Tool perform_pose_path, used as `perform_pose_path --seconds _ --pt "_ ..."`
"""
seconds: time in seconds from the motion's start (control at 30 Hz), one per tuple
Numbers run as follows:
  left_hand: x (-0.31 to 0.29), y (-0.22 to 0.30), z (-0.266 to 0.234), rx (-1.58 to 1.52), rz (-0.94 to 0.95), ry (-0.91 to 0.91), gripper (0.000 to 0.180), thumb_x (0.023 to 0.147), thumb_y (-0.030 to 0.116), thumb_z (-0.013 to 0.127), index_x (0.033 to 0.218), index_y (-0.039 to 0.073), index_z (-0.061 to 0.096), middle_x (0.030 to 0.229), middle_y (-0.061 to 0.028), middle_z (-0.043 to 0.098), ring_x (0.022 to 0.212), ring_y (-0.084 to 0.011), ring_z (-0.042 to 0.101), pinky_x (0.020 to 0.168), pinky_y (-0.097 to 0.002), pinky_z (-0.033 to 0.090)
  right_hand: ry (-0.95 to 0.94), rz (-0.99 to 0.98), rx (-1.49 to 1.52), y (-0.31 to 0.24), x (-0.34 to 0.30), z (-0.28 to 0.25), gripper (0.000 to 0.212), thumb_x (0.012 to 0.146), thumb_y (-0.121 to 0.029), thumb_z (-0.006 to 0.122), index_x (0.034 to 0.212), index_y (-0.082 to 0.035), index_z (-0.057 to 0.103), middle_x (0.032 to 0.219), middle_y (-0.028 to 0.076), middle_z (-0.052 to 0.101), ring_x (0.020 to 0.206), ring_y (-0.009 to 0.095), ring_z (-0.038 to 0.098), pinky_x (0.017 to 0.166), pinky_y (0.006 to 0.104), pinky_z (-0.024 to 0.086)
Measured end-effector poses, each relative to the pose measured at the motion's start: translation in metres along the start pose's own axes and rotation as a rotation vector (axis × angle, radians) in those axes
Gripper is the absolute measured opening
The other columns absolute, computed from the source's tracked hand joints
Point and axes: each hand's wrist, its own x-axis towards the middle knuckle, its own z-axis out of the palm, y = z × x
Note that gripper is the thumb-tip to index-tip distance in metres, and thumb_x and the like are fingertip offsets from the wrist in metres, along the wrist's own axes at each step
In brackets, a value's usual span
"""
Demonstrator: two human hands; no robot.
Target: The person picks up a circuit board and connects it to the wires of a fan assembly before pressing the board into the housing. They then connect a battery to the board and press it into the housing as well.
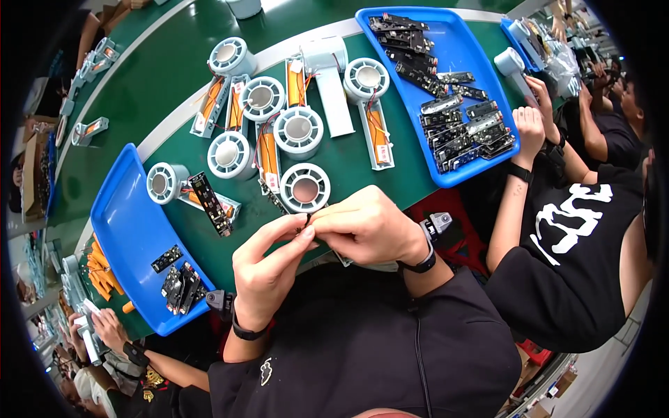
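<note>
My left hand [272, 261] and my right hand [369, 226] meet fingertip to fingertip at the table's near edge. Both pinch at a small dark piece, mostly hidden by the fingers, whose kind I cannot make out. Just beyond them is the round head of a pale blue handheld fan housing [305, 169], face up. A narrow circuit board [273, 198] lies by its left side, partly covered. Further left, another black circuit board [210, 204] rests across the open handle of a fan housing [159, 184] with an orange battery inside.
Several fan housings [298, 132] with wired batteries crowd the green table [174, 90]. A blue tray [481, 52] of circuit boards stands right, and another blue tray [122, 230] with fewer boards left. Orange batteries [103, 272] lie beyond it. Co-workers' hands [529, 129] work on both sides.
</note>
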Motion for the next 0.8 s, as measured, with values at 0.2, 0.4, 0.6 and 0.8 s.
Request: perform_pose_path --seconds 0.2,0.4,0.6,0.8 --pt "0.004 0.001 0.000 0.017 0.031 0.003 0.024 0.084 -0.012 0.077 0.105 -0.001 0.077 0.114 -0.0169 0.070 0.092 -0.0246 0.075 0.076 -0.0315 0.067 0.033 0.009 0.075 0.000 0.004 -0.002 0.008 0.082 -0.001 0.071 0.089 -0.004 0.071 0.081 0.009 0.071 0.069 0.029 0.070 0.059 0.0357 0.054" --pt "-0.002 -0.001 0.003 0.047 0.046 0.046 0.023 0.084 -0.011 0.077 0.105 -0.002 0.077 0.113 -0.0164 0.071 0.091 -0.0243 0.075 0.076 -0.0314 0.067 0.049 0.156 0.115 -0.008 -0.005 0.004 0.019 0.081 0.006 0.071 0.097 -0.002 0.075 0.080 0.012 0.074 0.063 0.026 0.072 0.055 0.0320 0.054" --pt "-0.011 -0.001 0.012 0.070 0.036 0.125 0.027 0.083 -0.008 0.079 0.108 0.000 0.077 0.108 -0.0151 0.073 0.088 -0.0253 0.076 0.074 -0.0323 0.065 0.188 -0.002 0.058 -0.004 -0.011 0.019 0.026 0.080 0.010 0.069 0.103 0.001 0.076 0.084 0.015 0.076 0.064 0.024 0.073 0.056 0.0308 0.055" --pt "-0.001 -0.002 0.012 0.112 0.036 0.174 0.025 0.084 -0.007 0.079 0.108 0.001 0.078 0.108 -0.0143 0.073 0.087 -0.0251 0.076 0.073 -0.0322 0.064 0.182 0.095 0.080 -0.007 -0.011 0.019 0.031 0.080 0.011 0.066 0.108 0.003 0.075 0.090 0.017 0.077 0.065 0.027 0.074 0.058 0.0307 0.056"
